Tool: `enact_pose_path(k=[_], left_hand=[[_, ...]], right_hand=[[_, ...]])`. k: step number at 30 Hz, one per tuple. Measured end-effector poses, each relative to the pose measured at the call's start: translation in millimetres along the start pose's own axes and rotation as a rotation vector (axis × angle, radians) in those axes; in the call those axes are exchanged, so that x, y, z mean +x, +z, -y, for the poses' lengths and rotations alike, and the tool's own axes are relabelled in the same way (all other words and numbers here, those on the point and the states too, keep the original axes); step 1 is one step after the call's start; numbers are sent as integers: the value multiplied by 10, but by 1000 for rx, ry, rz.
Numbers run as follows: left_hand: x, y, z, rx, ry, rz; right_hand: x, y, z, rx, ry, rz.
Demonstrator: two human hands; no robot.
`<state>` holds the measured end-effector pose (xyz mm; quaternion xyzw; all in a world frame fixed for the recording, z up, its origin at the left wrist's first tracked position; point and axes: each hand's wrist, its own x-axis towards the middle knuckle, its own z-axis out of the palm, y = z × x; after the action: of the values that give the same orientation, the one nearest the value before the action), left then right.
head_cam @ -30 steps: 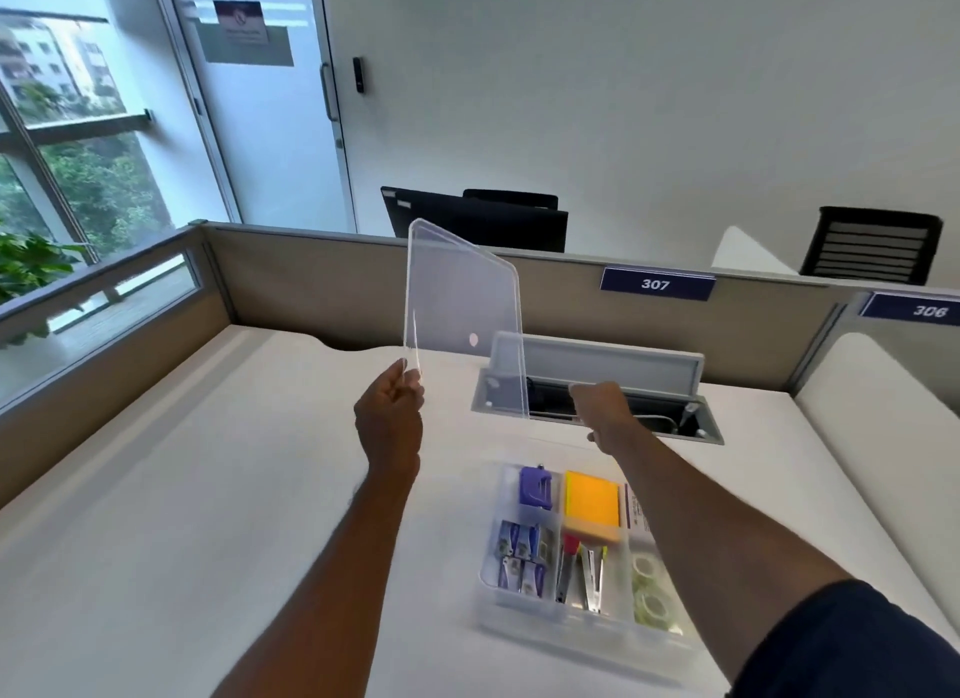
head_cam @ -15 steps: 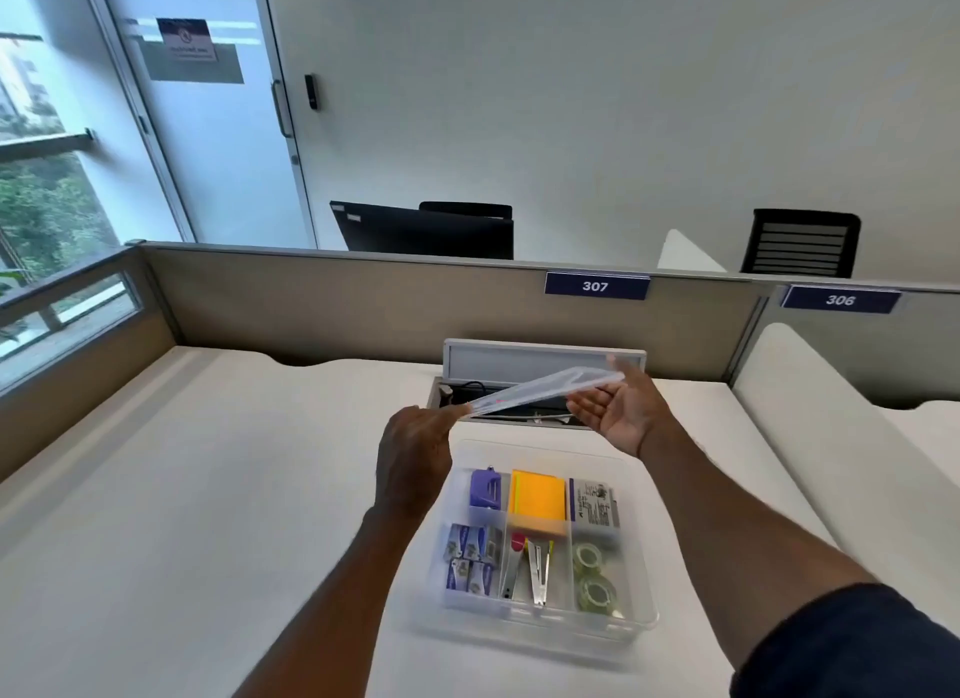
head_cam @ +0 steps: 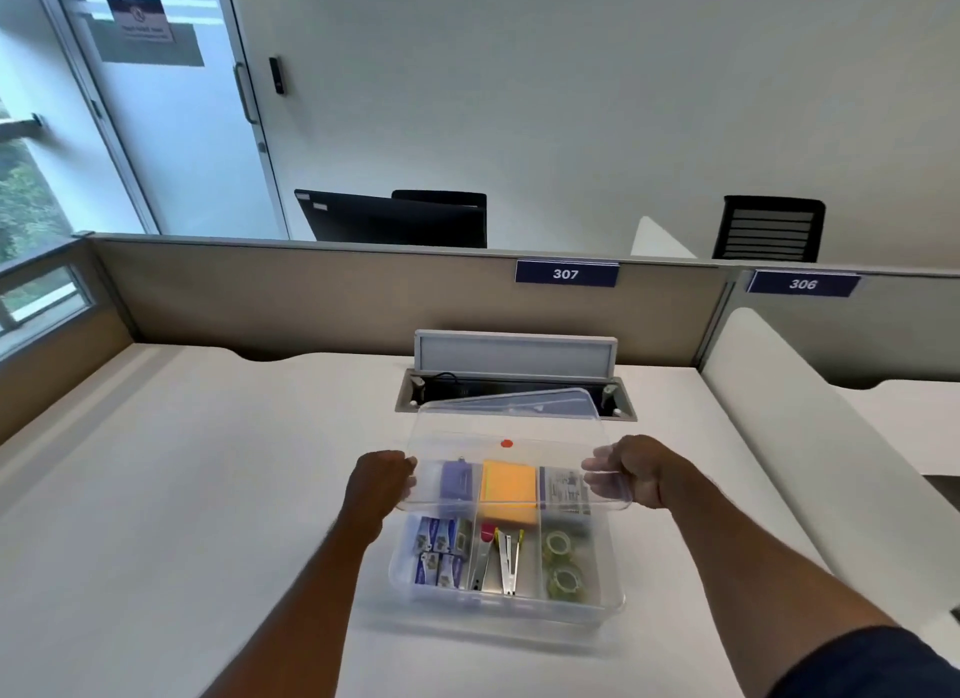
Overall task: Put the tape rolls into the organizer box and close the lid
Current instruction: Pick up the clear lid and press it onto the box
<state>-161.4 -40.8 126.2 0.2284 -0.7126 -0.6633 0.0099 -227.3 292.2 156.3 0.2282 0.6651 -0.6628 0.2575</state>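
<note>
Clear lid held over the open organizer box on a white desk

The white desk (head_cam: 182,489) carries the clear organizer box (head_cam: 506,612) — its far half lies under the translucent lid (head_cam: 506,422), which hangs just above it, near edge low, not yet seated. The left hand (head_cam: 379,482) is clamped on the lid's left edge, the right hand (head_cam: 636,469) on its right edge. Two tape rolls (head_cam: 561,562) lie in the box's right compartment, one behind the other — staplers (head_cam: 496,560) sit in the middle one.
</note>
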Motion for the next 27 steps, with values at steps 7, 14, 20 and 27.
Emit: enact_pose_path(k=[7,14,20,27], left_hand=[[-62,154,162,449,47,-118],[-279,282,295,653,144,-174],[-354,318,361,671,134,-160],[-419,305,375,571,141,-187]], right_hand=[[50,48,-353,-479,-39,-230],[-44,156,-481,-856,-93,-274],[-109,92,-540,-878,-171,-310],[-108,49,-594,-901,-125,-282]])
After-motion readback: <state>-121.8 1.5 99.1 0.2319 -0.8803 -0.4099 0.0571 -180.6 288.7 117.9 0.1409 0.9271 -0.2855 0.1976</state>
